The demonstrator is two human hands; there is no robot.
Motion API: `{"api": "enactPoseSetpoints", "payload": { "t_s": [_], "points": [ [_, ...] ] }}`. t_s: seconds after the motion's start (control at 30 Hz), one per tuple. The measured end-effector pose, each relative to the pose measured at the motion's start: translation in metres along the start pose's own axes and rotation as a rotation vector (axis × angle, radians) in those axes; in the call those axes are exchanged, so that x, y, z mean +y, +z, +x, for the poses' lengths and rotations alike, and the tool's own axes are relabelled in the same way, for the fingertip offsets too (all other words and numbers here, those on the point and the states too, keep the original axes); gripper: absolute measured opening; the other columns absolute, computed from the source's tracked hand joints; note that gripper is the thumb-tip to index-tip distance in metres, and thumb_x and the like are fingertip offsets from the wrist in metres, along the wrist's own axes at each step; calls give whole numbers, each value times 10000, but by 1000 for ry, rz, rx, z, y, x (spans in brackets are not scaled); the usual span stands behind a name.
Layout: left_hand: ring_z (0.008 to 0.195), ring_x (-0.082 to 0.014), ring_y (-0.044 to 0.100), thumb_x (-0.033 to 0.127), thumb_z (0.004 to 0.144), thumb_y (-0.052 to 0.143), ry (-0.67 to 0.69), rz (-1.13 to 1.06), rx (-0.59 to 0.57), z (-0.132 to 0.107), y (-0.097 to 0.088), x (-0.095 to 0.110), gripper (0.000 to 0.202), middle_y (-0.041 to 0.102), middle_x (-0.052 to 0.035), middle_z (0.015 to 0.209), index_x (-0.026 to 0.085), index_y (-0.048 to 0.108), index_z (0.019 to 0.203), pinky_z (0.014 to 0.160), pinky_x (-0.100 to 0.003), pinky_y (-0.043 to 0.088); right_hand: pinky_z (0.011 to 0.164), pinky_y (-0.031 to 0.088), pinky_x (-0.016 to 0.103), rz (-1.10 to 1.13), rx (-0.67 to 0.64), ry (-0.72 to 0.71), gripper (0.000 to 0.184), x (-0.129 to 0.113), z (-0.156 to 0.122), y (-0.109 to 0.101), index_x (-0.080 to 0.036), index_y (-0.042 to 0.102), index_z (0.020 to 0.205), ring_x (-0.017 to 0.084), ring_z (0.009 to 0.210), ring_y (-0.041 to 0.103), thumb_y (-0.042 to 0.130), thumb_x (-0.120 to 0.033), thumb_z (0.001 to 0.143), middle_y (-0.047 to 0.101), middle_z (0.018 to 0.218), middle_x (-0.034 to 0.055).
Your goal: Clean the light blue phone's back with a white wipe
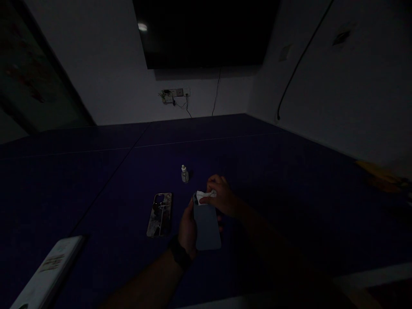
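A slate-blue smartphone (207, 227) is held over the bench (96, 193) in the left hand (188, 229), with the fingers (220, 228) wrapped around behind it, so that the body is steadied and its top end is left exposed. A crumpled white tissue (204, 197) is pinched in the narrowly closed fingers (213, 183) of the right hand (223, 196) and pressed against that top end, where the phone's surface is mostly covered and hard to make out. A small dropper bottle (184, 174) is stood upright just beyond the hands, within easy reach, and a patterned phone case (160, 214) is laid flat to their left, apart from the phone. A flat white box (48, 270) is cut off by the lower-left corner of the frame. A black wristband (179, 254) is worn on the left wrist. The lighting is dim, so the left fingers are largely hidden behind the phone, and the bottle's label and contents cannot be read.
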State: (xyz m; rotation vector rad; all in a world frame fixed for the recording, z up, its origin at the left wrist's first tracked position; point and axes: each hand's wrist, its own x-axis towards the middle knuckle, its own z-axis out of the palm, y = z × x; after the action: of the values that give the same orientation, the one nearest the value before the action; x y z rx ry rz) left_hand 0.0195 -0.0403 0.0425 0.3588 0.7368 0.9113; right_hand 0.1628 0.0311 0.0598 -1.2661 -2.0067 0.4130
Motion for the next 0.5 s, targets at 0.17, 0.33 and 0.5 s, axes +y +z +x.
{"api": "enactPoseSetpoints", "payload": {
  "t_s": [0.17, 0.33, 0.5],
  "points": [
    [657, -258, 724, 682, 907, 442, 27, 3, 40, 1, -1, -3, 662, 746, -139, 850, 114, 638, 1184, 611, -341, 547, 816, 411, 358, 28, 163, 73, 269, -7, 2, 16, -221, 557, 730, 229, 931, 508, 825, -229, 737, 562, 951, 22],
    [706, -251, 733, 595, 932, 476, 84, -20, 85, 3, -3, -7, 571, 754, -117, 865, 125, 637, 1213, 655, -336, 559, 850, 413, 358, 70, 44, -56, 294, -13, -5, 19, -223, 575, 744, 219, 970, 520, 864, -198, 690, 575, 988, 11],
    [596, -255, 710, 689, 887, 474, 9, -21, -27, 2, -3, -2, 659, 743, -130, 788, 117, 639, 1172, 574, -339, 540, 849, 407, 378, 15, 53, 13, 319, 3, 0, 6, -218, 564, 711, 232, 957, 515, 878, -255, 670, 574, 990, 18]
  ]
}}
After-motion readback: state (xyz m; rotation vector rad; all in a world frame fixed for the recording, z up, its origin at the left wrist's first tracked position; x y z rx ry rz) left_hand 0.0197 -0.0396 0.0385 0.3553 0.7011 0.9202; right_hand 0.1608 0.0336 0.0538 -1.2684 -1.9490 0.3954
